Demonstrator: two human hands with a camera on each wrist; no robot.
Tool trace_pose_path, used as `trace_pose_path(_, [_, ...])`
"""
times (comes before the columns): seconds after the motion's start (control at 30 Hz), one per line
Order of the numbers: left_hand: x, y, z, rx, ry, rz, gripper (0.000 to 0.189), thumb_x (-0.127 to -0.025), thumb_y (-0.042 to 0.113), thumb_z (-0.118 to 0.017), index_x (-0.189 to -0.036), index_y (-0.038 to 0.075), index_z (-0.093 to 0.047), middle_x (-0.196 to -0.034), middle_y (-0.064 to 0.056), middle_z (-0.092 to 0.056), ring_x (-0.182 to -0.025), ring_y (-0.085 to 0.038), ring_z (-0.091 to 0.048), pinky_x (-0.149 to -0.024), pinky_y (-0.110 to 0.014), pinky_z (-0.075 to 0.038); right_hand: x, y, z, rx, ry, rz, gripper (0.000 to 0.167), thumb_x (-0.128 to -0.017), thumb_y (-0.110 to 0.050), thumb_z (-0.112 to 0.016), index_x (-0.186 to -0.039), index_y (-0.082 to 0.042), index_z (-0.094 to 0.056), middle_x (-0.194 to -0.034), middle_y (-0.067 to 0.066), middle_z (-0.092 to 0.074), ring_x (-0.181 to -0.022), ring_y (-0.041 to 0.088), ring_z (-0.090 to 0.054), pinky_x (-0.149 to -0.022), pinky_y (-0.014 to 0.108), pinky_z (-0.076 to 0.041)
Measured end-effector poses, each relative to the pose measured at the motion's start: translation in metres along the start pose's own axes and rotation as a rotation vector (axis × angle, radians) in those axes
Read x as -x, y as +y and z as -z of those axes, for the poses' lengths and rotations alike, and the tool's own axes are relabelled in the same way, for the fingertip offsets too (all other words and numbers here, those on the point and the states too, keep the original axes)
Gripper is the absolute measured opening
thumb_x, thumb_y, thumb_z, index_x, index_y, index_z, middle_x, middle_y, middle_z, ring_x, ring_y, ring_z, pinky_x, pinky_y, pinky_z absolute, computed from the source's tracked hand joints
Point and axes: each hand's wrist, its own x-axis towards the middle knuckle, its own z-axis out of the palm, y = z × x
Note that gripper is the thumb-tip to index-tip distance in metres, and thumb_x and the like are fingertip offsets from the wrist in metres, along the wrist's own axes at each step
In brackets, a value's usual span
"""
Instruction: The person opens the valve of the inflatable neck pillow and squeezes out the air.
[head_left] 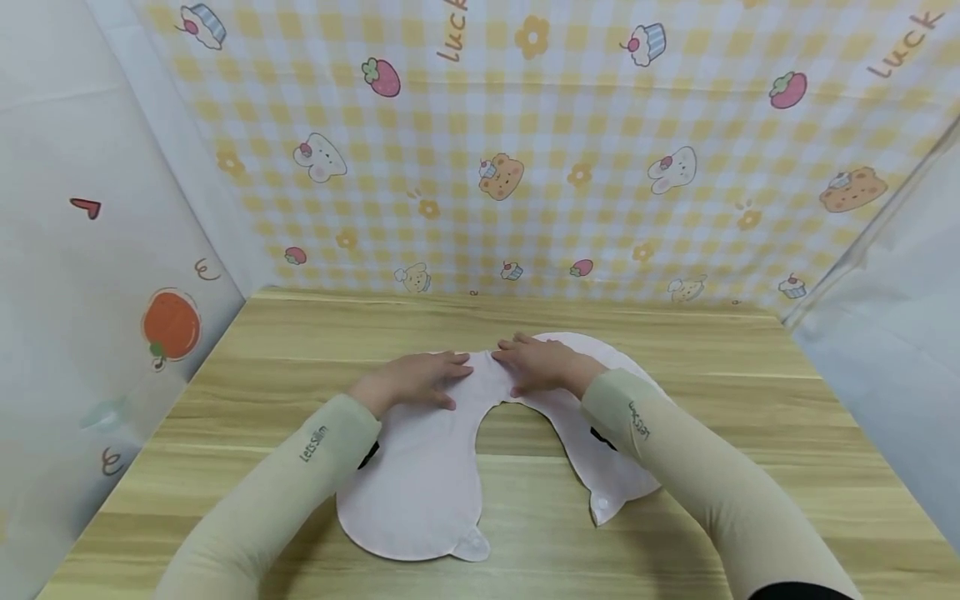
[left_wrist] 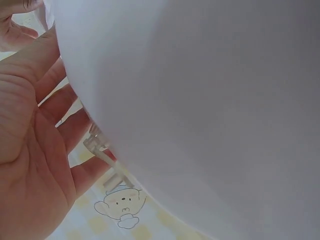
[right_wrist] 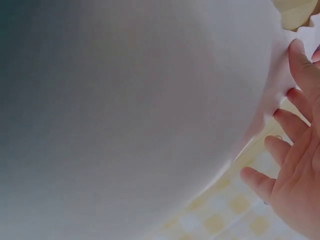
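Observation:
A pale pink U-shaped neck pillow (head_left: 420, 492) lies on the table, its curve toward the back and both ends toward the front. My left hand (head_left: 412, 379) rests on the left part of the curve with fingers spread. Across the narrow middle, my right hand (head_left: 547, 367) touches the pillow with fingers extended. Small tabs stick out at the ends, the right tab (head_left: 603, 504) bearing a round snap. In the left wrist view, a clear plastic piece (left_wrist: 97, 142) shows at the pillow's edge beside my fingers. Dark marks on the pillow are partly covered by my sleeves.
The wood-grain table (head_left: 247, 400) extends around the pillow on all sides. Behind it rises a yellow checked cloth (head_left: 465, 225) printed with strawberries and animals. A white printed cloth (head_left: 75, 275) hangs at the left, and a pale sheet (head_left: 892, 275) at the right.

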Motion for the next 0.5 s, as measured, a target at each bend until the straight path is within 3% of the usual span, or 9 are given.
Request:
trace_pose_path(0.27, [0.016, -0.003, 0.003, 0.002, 0.015, 0.002, 0.065, -0.09, 0.027, -0.073, -0.148, 0.008, -0.048, -0.161, -0.011, -0.035, -0.149, -0.033, -0.031, -0.119, -0.05, -0.031, -0.003, -0.004, -0.001, -0.025, 0.0, -0.03, 0.074, -0.092, -0.036, -0.07, -0.155, -0.02, -0.035, -0.165, 0.006, -0.025, -0.155, 0.033, -0.015, -0.113, 0.065, -0.031])
trace_pose_path(0.5, [0.024, -0.007, 0.002, 0.045, 0.027, -0.002, 0.065, -0.09, 0.027, -0.073, -0.148, 0.009, -0.047, -0.161, -0.01, -0.034, -0.15, -0.033, -0.029, -0.12, -0.051, -0.029, -0.008, -0.014, -0.005, 0.015, 0.025, 0.024, 0.067, -0.094, -0.035, -0.068, -0.153, -0.023, -0.04, -0.164, 0.005, -0.03, -0.154, 0.032, -0.017, -0.11, 0.064, -0.037])
